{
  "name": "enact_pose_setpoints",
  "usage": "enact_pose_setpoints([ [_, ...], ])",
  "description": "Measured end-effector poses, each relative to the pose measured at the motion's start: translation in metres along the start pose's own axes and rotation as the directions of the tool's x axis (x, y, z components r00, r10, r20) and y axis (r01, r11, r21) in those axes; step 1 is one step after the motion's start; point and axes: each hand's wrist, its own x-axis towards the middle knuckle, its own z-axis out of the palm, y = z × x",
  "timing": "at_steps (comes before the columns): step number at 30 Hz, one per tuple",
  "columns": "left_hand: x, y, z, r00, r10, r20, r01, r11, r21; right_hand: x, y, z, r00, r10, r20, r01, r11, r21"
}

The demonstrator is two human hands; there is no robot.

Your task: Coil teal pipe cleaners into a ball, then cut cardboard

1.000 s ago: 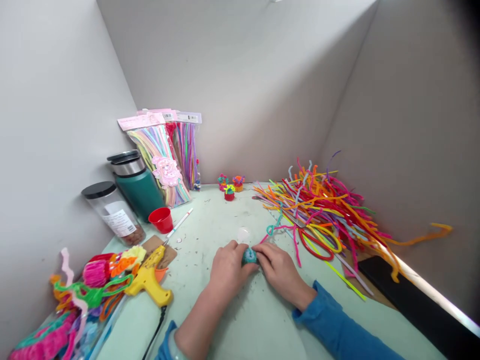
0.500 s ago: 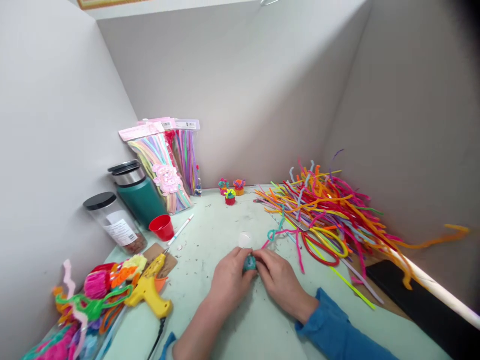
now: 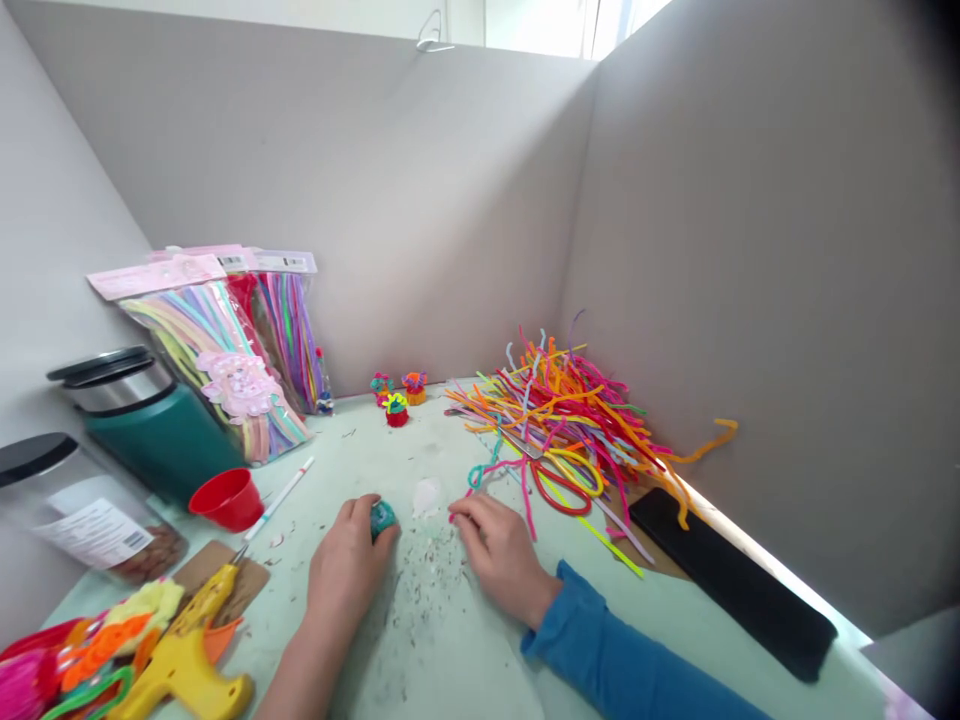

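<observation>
Between the thumb and fingers of my left hand is a small round teal piece, held just above the table. My right hand, apart from it on the right, pinches the end of a pink pipe cleaner. That strand runs back toward a teal looped pipe cleaner. A white round patch lies on the table between my hands. Three small pipe-cleaner figures, one with a red base, stand near the back wall.
At left are a yellow glue gun, red cup, teal bottle, clear jar and packs of pipe cleaners. A loose pipe-cleaner heap, scissors and a black flat object lie right.
My hands have moved apart; the teal piece stays in my left hand and my right hand has taken the pink strand's end. The view has swung right.
</observation>
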Motion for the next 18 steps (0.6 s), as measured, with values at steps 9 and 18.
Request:
enact_pose_setpoints([
  [9,-0.019,0.024,-0.017,0.951,0.108,-0.290,-0.132,0.989,-0.065,0.033,0.058,-0.059,0.967,0.251,0.041,-0.191,0.821,-0.538],
  [18,-0.027,0.029,-0.005,0.947,0.268,-0.177,-0.288,0.953,-0.097,0.061,0.075,-0.064,0.978,0.128,0.163,-0.063,0.934,-0.352],
])
